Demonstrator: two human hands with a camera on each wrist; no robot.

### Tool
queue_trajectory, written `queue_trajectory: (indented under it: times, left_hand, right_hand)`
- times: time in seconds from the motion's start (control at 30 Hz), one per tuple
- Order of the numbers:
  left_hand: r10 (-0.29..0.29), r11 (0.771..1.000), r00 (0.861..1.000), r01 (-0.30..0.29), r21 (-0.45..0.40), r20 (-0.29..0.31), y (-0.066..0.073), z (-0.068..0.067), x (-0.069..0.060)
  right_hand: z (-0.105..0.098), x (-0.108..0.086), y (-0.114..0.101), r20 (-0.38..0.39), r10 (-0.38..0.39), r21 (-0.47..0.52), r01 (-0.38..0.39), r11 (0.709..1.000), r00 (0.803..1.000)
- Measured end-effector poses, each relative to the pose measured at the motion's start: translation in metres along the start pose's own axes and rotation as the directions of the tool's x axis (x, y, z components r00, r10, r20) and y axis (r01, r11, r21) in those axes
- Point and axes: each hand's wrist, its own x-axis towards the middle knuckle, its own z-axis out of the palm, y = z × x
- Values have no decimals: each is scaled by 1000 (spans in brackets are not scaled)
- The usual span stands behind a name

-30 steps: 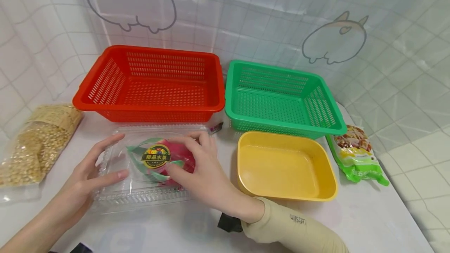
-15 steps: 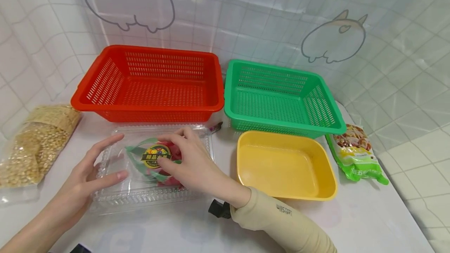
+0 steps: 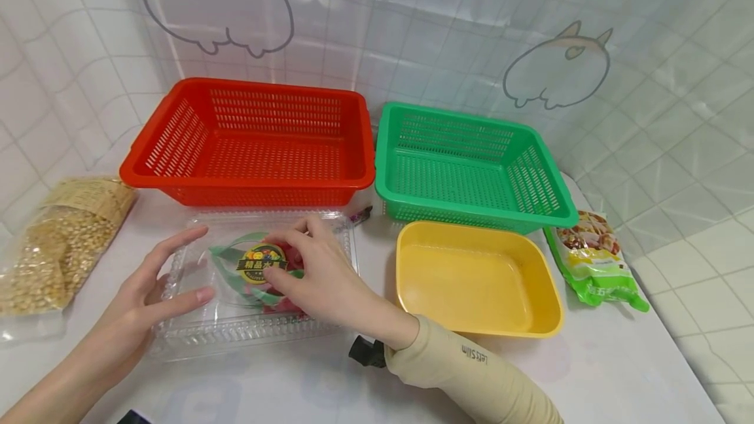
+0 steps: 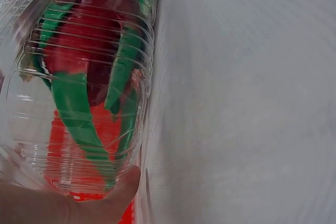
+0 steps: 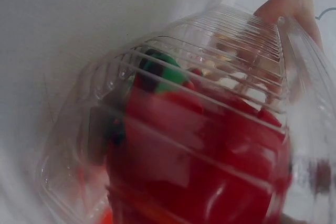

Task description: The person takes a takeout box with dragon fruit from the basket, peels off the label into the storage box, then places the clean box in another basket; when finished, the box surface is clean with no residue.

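A clear plastic clamshell box (image 3: 197, 267) lies on the table, its lid down. Inside is a red fruit with long green leaves (image 4: 86, 40), like a dragon fruit; it fills much of the right wrist view. A round black and gold sticker (image 3: 259, 259) sits on the lid. My left hand (image 3: 138, 306) rests at the box's left side, thumb and fingers spread and fairly straight. My right hand (image 3: 321, 273) reaches over the box, its thumb on the sticker and its slightly bent fingers across the lid. Part of the fruit is hidden beneath it.
Behind the box stands a red basket (image 3: 247, 183), with a green basket (image 3: 477, 218) to its right. A yellow tub (image 3: 471, 273) is right of the box. A bag of kernels (image 3: 76, 241) lies far left, and a green food packet (image 3: 597, 260) far right.
My right hand has slid left across the lid over the sticker, then stayed nearly still for the last half second. The left hand and the box have stayed in place.
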Motion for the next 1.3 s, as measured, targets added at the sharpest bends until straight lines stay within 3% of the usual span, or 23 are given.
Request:
queue_trajectory:
  times: [0.77, 1.3]
  left_hand:
    - [1, 1000, 1000, -1, 12, -3, 1, 1, 1]
    - [25, 1000, 1000, -25, -13, 8, -2, 1, -2]
  right_hand:
    - [3, 1, 1, -20, -5, -32, 5, 999, 1000]
    - [3, 1, 2, -22, 18, 51, -17, 999, 1000]
